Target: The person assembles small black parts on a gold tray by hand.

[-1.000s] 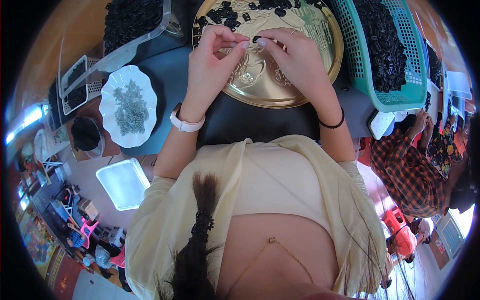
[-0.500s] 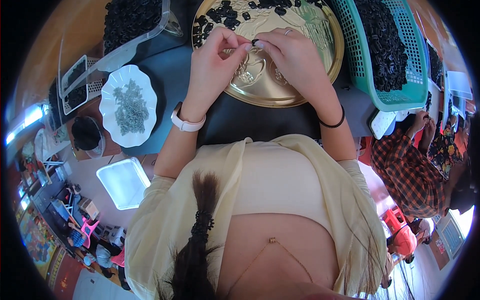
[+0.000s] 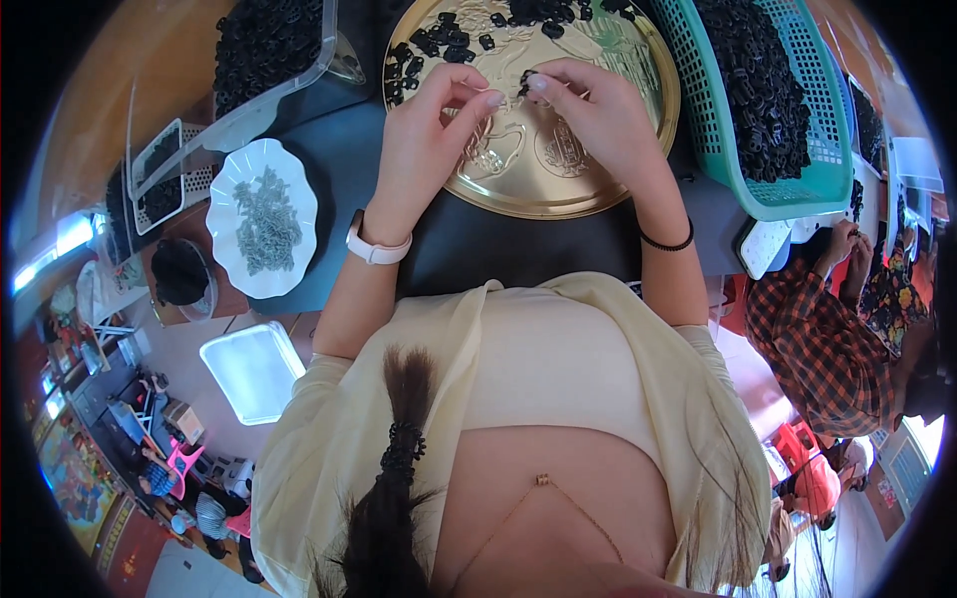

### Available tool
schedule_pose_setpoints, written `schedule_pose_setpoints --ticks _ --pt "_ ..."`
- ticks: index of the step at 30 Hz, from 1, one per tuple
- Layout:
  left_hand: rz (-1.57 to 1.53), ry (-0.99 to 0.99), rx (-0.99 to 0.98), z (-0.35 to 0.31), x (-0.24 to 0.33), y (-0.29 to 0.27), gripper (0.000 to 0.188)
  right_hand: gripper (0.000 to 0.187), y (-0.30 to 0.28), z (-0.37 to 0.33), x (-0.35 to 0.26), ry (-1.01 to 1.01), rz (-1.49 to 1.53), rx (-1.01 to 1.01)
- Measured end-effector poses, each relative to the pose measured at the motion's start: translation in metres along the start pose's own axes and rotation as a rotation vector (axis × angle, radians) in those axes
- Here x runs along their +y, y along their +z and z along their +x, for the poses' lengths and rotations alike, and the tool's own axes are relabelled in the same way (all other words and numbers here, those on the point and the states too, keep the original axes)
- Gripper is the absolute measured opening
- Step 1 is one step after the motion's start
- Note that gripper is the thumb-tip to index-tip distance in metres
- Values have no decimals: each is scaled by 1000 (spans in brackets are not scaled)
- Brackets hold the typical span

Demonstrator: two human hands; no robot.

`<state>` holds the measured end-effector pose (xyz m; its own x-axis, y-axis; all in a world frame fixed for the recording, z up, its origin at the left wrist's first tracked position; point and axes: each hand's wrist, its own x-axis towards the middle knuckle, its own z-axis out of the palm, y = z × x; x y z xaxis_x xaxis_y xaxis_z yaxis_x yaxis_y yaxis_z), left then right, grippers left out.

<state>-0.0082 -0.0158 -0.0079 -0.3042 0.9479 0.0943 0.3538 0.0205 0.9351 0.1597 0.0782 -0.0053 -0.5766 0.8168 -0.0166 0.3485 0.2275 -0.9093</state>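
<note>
Over a round gold tray (image 3: 538, 206) with an embossed pattern, both of my hands are raised close together. My right hand (image 3: 603, 115) pinches a small black plastic piece (image 3: 525, 84) between thumb and forefinger. A short gap away on its left, my left hand (image 3: 431, 135) has its fingers curled and thumb and forefinger tips close together; whatever they may hold is too small to make out. More black plastic pieces (image 3: 458, 54) lie scattered along the tray's far side. To the left, a white scalloped plate (image 3: 227, 261) bears a heap of small grey pieces (image 3: 267, 221).
A green perforated basket (image 3: 773, 199) full of black pieces stands right of the tray. At the far left is a clear plastic bin (image 3: 299, 92) of black pieces. A white tray (image 3: 251, 374) lies lower left. A co-worker in a checked shirt (image 3: 822, 344) sits to the right.
My hands have drawn apart. The black piece, between both hands' fingertips before, is now in my right fingers only. The view has shifted slightly.
</note>
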Motion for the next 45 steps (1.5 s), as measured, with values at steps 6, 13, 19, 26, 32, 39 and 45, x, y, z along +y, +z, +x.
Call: schedule_pose_setpoints --ticks 6,13,19,26,32,39,45 --pt "447 247 75 24 -1 0 14 26 -19 8 13 33 116 166" --pt "689 475 96 70 -6 25 17 30 -31 8 8 121 124 247" --pt "701 522 -3 85 -7 47 19 27 -28 4 -1 132 248 293" --pt "-220 -92 -203 70 11 23 30 26 -26 1 -8 92 262 263" --pt "-404 -243 -286 58 17 16 27 25 -25 1 -5 98 266 203" --pt "-403 -289 -260 56 13 18 29 25 -23 1 -3 102 264 202" --pt "-444 -277 -297 53 16 17 31 26 -21 2 1 86 214 175"
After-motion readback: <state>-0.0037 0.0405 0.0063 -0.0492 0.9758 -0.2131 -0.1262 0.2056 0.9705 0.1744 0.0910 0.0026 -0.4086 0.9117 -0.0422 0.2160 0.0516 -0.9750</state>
